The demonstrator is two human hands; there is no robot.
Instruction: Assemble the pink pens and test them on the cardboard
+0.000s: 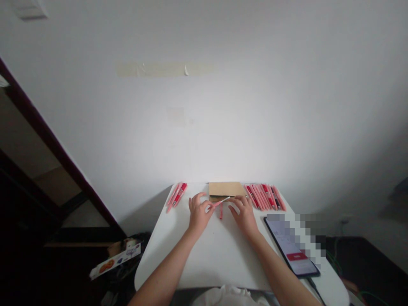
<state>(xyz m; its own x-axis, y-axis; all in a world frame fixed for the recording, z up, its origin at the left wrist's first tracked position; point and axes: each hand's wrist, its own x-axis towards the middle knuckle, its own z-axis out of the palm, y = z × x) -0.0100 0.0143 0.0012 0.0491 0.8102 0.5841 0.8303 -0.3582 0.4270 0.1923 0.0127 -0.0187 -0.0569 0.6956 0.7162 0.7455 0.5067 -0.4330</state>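
Observation:
My left hand (198, 216) pinches a pink pen barrel (215, 204) between thumb and fingers. From the barrel a thin white refill (225, 199) sticks out, slanting up to the right. Close to the tip of that refill is my right hand (246, 216), its thumb and forefinger apart; whether a fingertip touches the refill is hard to make out. A short pink pen part (221, 211) lies on the white table (216, 250) between the hands. Just behind them a brown cardboard box (227, 188) lies near the wall, partly covered by the fingers.
Several pink and red pens (265, 196) lie side by side at the back right, and a smaller group of pens (177, 196) at the back left. A phone (290, 246) with a cable rests along the right edge. The wall (204, 140) borders the table's back.

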